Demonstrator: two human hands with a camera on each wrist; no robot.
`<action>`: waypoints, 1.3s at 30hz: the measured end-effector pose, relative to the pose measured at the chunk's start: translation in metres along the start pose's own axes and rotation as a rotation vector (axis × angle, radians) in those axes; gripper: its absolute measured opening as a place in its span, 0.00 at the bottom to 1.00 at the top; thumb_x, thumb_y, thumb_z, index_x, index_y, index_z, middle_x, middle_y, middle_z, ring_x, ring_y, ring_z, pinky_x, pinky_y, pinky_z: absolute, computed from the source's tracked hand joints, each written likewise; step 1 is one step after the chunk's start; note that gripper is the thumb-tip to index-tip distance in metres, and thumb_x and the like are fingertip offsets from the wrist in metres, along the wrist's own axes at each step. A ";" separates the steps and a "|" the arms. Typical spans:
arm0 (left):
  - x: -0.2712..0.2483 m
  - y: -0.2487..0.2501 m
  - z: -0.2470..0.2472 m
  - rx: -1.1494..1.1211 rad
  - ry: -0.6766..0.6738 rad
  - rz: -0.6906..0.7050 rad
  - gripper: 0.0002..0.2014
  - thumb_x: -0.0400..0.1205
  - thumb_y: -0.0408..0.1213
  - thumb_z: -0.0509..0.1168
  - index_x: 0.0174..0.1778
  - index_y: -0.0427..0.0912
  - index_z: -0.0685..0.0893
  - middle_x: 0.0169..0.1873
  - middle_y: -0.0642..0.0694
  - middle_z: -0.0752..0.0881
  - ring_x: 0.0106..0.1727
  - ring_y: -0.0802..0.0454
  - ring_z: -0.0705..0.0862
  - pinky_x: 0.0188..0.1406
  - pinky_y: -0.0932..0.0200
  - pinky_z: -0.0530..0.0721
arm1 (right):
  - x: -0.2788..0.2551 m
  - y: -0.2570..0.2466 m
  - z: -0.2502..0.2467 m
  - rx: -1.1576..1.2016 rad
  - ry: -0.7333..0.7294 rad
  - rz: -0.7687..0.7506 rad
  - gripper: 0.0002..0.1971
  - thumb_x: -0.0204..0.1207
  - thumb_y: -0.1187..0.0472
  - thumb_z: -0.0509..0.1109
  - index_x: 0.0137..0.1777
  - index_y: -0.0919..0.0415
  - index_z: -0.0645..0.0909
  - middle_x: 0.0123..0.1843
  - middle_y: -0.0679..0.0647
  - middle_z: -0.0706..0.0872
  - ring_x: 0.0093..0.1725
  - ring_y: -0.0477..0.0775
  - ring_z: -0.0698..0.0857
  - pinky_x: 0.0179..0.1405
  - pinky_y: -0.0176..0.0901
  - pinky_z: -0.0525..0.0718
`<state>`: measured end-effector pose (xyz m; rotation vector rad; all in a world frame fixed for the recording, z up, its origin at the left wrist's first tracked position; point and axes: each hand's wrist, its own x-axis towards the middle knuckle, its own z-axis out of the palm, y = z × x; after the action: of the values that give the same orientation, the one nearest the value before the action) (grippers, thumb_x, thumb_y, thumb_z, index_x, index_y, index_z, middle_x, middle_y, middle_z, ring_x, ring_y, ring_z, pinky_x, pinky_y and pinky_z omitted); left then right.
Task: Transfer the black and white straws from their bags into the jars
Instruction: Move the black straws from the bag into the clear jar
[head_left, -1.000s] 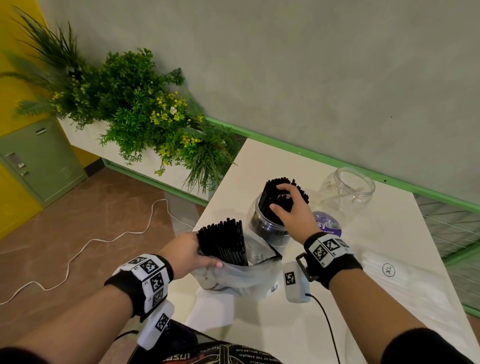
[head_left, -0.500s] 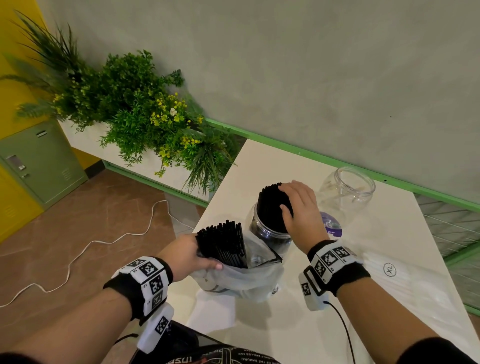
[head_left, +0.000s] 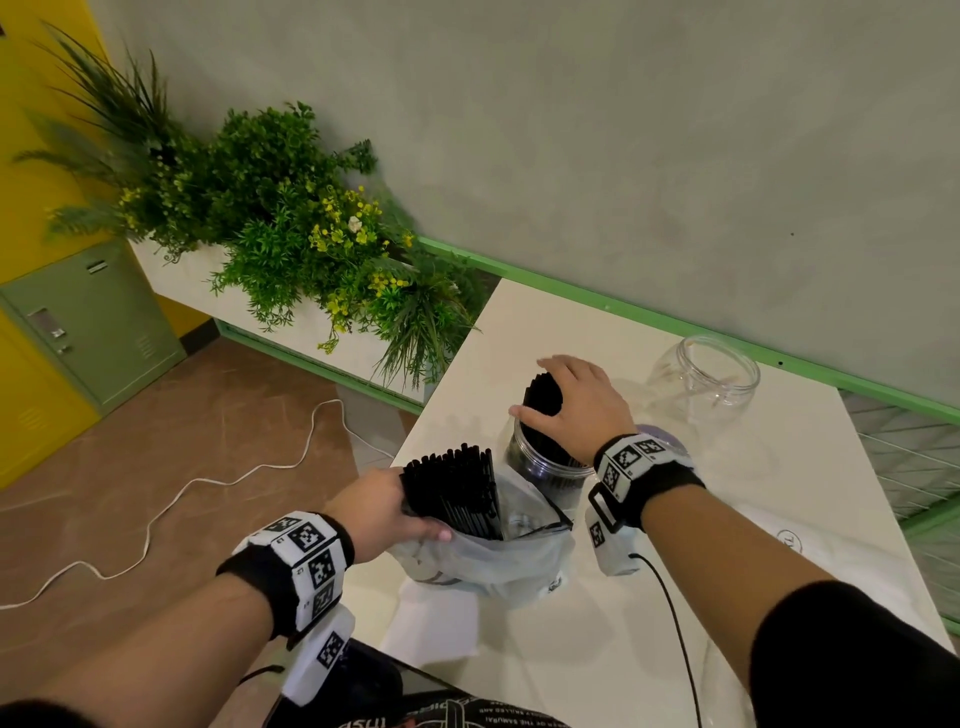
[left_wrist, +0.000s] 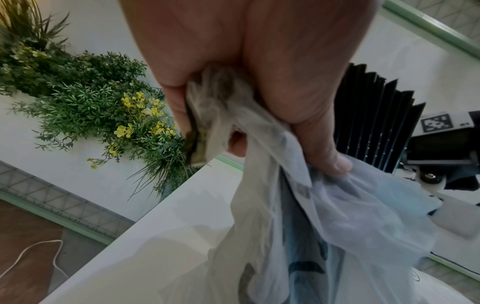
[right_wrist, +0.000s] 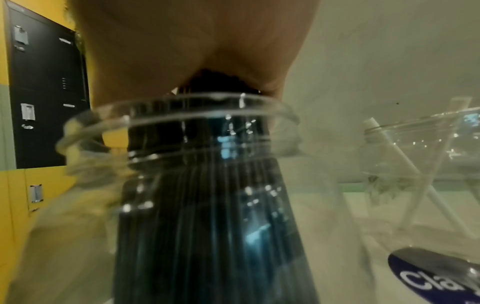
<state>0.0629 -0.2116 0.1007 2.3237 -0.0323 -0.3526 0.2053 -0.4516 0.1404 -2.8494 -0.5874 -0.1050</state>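
My left hand (head_left: 384, 512) grips the bunched rim of a clear plastic bag (head_left: 493, 566), which stands on the white table (head_left: 524, 322). A bundle of black straws (head_left: 452, 488) sticks up out of it. In the left wrist view the left hand (left_wrist: 259, 61) bunches the bag (left_wrist: 350, 216) in its fist beside the straws (left_wrist: 371, 115). My right hand (head_left: 576, 405) arches over more black straws (head_left: 543, 395) standing in a clear jar (head_left: 540, 462), with the thumb on the near side. A second clear jar (head_left: 706, 384) stands at the back right, with a white straw (right_wrist: 384, 139) leaning in it.
A flat bag of white straws (head_left: 821, 519) lies on the table to the right of my right arm. A planter of green plants (head_left: 291, 234) stands off the table's left edge. A white cable (head_left: 208, 483) runs over the floor, and a green locker (head_left: 88, 322) stands far left.
My right hand moved from the straw tips to lie over the top of the bundle in the jar, which now stands closer together. The left hand kept holding the bag.
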 end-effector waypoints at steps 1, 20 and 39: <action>0.000 -0.001 0.000 -0.001 -0.001 -0.005 0.21 0.65 0.58 0.78 0.50 0.57 0.85 0.45 0.58 0.88 0.48 0.60 0.86 0.52 0.54 0.85 | 0.001 -0.002 0.001 -0.009 0.016 0.014 0.35 0.71 0.29 0.63 0.73 0.49 0.70 0.73 0.50 0.73 0.72 0.58 0.70 0.67 0.55 0.77; 0.000 -0.003 0.001 -0.021 0.011 0.003 0.27 0.60 0.64 0.75 0.51 0.55 0.85 0.44 0.57 0.88 0.48 0.58 0.86 0.51 0.54 0.85 | 0.010 0.002 -0.007 -0.153 0.028 -0.063 0.29 0.74 0.31 0.60 0.69 0.47 0.74 0.64 0.50 0.78 0.63 0.58 0.75 0.57 0.53 0.78; -0.002 -0.004 0.003 -0.005 0.024 0.012 0.22 0.66 0.56 0.78 0.52 0.52 0.85 0.45 0.55 0.89 0.49 0.57 0.86 0.52 0.52 0.84 | 0.007 0.007 -0.004 0.138 0.168 0.034 0.16 0.79 0.51 0.64 0.66 0.50 0.73 0.62 0.51 0.79 0.62 0.58 0.77 0.48 0.48 0.78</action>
<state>0.0599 -0.2106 0.0963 2.3214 -0.0328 -0.3181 0.2141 -0.4560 0.1441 -2.6820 -0.4908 -0.2836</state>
